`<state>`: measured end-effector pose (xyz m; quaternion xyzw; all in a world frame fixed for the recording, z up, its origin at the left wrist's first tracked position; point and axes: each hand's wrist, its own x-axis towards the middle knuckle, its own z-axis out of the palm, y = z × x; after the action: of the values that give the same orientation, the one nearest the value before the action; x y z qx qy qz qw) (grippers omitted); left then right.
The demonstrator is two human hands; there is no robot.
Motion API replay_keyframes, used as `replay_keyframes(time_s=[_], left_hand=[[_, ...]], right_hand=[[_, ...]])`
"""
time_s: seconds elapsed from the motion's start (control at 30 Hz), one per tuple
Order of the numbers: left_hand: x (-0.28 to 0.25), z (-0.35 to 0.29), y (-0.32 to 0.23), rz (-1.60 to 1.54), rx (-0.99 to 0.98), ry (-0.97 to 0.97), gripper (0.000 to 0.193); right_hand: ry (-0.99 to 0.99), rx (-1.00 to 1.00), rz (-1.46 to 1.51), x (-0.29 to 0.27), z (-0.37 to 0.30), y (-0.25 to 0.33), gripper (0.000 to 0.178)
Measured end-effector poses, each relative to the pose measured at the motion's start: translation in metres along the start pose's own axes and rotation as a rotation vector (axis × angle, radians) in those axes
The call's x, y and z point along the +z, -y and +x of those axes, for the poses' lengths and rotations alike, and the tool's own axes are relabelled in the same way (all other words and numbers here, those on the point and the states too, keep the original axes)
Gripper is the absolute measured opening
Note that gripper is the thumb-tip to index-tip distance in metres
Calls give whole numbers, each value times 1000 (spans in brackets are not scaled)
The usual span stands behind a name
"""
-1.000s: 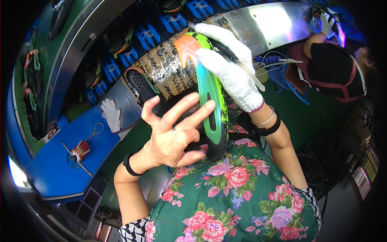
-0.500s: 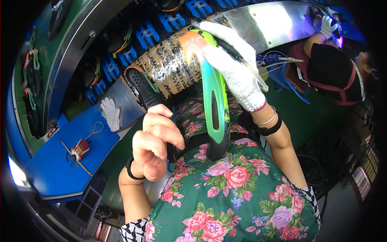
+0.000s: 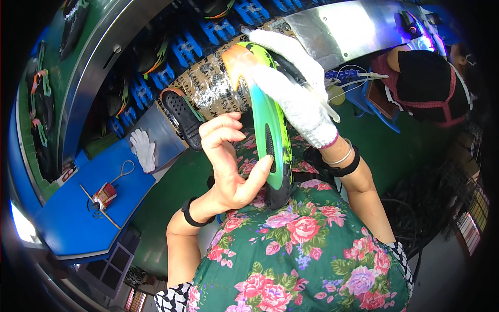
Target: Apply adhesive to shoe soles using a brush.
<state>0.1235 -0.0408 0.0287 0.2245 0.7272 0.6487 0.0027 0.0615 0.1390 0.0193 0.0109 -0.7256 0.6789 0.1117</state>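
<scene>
My right hand, in a white knit glove, grips the toe end of a shoe. Its side fades from orange to teal to green, with a dark mesh slot and a black end against my floral apron. Along the glove runs a black strip ending in a clear tube; whether the hand holds it I cannot tell. My bare left hand is open beside the shoe, fingers apart and bent, thumb tip at the mesh slot; contact is unclear. Just beyond it rests a black clog-like shoe with holes.
A taped cardboard roll lies along the bench edge, before blue racks carrying shoes. On the left, a blue table bears a small red container; a white glove lies nearby. Another person sits at right.
My left hand has moved right and up to the shoe's side, its fingers opening from a loose curl. The shoe and my right hand have shifted slightly left. The co-worker's gloved hand has left view.
</scene>
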Motion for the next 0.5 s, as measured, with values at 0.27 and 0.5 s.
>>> replay_keyframes(time_s=[0.27, 0.5], left_hand=[[12, 20, 4, 150, 112, -103, 47], [18, 10, -5, 71, 40, -74, 44]], right_hand=[[7, -38, -10, 3, -3, 2, 51], [11, -11, -8, 1, -6, 5, 48]])
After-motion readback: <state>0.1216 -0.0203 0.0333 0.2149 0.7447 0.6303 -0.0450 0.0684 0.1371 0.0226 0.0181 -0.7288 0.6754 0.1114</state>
